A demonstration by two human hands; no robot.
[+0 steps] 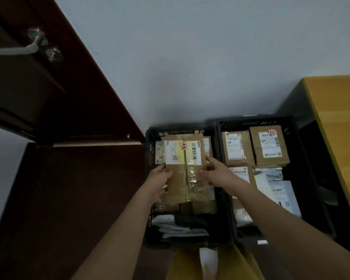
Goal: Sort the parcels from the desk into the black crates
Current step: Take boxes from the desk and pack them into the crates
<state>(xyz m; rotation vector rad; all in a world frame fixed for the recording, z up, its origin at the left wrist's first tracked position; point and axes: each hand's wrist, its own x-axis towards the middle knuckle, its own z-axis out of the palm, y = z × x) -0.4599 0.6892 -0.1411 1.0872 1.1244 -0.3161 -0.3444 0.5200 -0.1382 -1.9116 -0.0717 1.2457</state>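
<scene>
Nearest the person, both forearms reach forward over the left crate (150, 136). The left hand (158, 181) and the right hand (216, 171) hold a cardboard parcel (185, 168) by its two long edges, the grip of each closed on a side with the thumb on top. The two-sided hold keeps the parcel level and its label (182, 152) facing up, probably so it can be read and then lowered flat. The parcel hangs above the left crate, over the boxes and soft packets already lying in it.

Just beside it stands the right crate (287, 122), packed with labelled boxes (269, 145) and pale mailers (275, 184) laid face up.

Both crates sit on the floor against a pale wall (190, 67). The yellow-topped table (339, 110) borders the right crate. To the left, a dark red door (49, 87) with a metal lever handle (18, 48) stands open.
</scene>
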